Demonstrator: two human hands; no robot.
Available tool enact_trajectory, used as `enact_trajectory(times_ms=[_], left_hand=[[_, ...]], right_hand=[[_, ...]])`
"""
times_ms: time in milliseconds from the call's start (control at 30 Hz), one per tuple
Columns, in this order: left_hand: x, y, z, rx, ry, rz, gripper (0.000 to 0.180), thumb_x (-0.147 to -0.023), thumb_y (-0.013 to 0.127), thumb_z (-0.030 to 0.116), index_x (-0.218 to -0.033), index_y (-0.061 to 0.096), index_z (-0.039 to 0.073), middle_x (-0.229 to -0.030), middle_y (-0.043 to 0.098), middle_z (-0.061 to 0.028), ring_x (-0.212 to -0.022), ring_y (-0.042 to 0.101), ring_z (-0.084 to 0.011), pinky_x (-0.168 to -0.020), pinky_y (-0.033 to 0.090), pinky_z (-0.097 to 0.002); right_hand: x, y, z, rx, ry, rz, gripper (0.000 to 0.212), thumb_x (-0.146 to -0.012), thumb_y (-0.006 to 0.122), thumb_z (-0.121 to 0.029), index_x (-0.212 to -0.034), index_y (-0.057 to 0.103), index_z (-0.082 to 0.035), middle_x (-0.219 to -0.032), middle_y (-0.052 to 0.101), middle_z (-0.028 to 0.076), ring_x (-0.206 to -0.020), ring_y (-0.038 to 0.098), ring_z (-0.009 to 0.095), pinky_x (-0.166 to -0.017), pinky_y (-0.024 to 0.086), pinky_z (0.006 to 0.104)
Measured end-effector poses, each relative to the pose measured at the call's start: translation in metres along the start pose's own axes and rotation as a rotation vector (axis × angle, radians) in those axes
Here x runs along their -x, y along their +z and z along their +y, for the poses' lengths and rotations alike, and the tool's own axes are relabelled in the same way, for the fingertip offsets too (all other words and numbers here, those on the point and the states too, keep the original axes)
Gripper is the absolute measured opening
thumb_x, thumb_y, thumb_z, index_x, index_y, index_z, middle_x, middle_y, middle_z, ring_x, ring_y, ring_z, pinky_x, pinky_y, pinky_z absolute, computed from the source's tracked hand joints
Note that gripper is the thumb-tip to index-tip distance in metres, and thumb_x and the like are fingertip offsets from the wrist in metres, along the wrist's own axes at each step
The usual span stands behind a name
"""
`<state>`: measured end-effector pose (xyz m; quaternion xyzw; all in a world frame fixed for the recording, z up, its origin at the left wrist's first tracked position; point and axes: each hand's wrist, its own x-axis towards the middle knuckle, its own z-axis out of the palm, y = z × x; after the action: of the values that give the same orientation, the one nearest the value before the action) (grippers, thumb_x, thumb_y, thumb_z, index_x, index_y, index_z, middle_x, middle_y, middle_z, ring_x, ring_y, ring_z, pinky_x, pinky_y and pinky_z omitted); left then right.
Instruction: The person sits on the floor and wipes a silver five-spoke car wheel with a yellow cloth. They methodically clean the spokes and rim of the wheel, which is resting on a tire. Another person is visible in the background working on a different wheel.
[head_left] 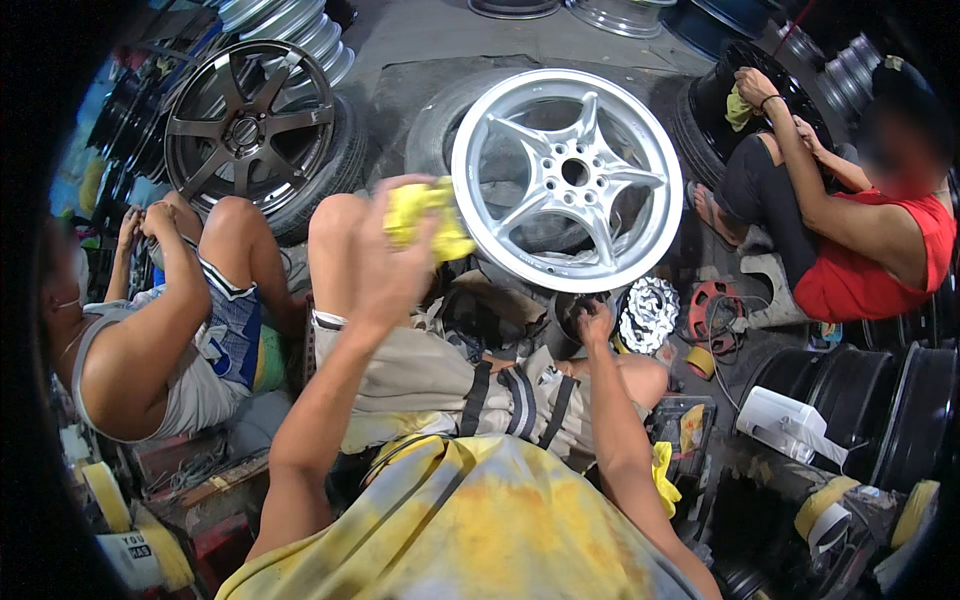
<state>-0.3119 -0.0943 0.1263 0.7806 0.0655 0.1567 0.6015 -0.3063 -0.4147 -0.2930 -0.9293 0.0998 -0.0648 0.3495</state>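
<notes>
Silver wheel (572, 152), upper centre of frame; yellow cloth (425, 215) at its left edge.
Left hand (392, 262), blurred, centre-left: grip closing around the cloth; cloth-to-rim contact not clear. Right hand (596, 322), below the wheel: reaching to a dark cup (564, 336); cannot tell whether its grip is open or closed. Patterned disc (648, 316), red reel (714, 312), tape roll (700, 362): lying right of centre. Bronze wheel (247, 131): standing upper left. Co-worker in red (890, 250), right: holding a second cloth (738, 110) at a black wheel, upper right.
</notes>
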Motion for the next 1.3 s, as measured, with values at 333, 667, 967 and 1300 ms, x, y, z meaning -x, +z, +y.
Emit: enact_trajectory(times_ms=[333, 667, 967, 1300], left_hand=[[0.065, 0.113, -0.123, -0.909, 0.76, -0.633, 0.056, -0.085, 0.057, 0.008, -0.138, 0.05, -0.007, -0.142, 0.048, -0.0272, -0.137, 0.045, -0.0395, -0.119, 0.032, -0.0499], [0.053, 0.291, -0.123, -0.846, 0.746, -0.399, 0.057, -0.086, 0.058, 0.011, -0.137, 0.048, -0.011, -0.144, 0.046, -0.0277, -0.138, 0.043, -0.039, -0.115, 0.035, -0.044], [0.051, 0.154, -0.135, -0.778, 0.9, -0.719, 0.051, -0.087, 0.058, 0.011, -0.135, 0.053, -0.006, -0.14, 0.052, -0.0218, -0.136, 0.048, -0.0337, -0.115, 0.037, -0.0425], [-0.079, 0.016, -0.077, -0.746, 0.513, -0.642, 0.02, -0.08, 0.065, 0.008, -0.097, 0.072, 0.0, -0.096, 0.071, -0.0227, -0.094, 0.068, -0.0412, -0.086, 0.055, -0.0479]], right_hand=[[-0.002, -0.037, -0.054, -0.111, 0.076, -0.149, 0.024, -0.077, 0.077, -0.013, -0.095, 0.067, -0.001, -0.085, 0.071, 0.019, -0.082, 0.069, 0.039, -0.074, 0.053, 0.0444], [0.009, -0.045, -0.04, -0.255, 0.096, -0.209, 0.03, -0.077, 0.079, -0.016, -0.102, 0.069, -0.003, -0.089, 0.073, 0.019, -0.086, 0.07, 0.038, -0.076, 0.054, 0.0441], [0.005, -0.013, 0.008, -0.213, 0.178, -0.19, 0.036, -0.076, 0.08, -0.017, -0.109, 0.07, -0.005, -0.092, 0.073, 0.018, -0.086, 0.071, 0.038, -0.076, 0.054, 0.0439], [-0.005, -0.047, -0.047, -0.592, 0.467, -0.099, 0.017, -0.097, 0.063, -0.004, -0.112, 0.06, 0.003, -0.087, 0.069, 0.01, -0.054, 0.064, 0.016, -0.044, 0.049, 0.0264]])
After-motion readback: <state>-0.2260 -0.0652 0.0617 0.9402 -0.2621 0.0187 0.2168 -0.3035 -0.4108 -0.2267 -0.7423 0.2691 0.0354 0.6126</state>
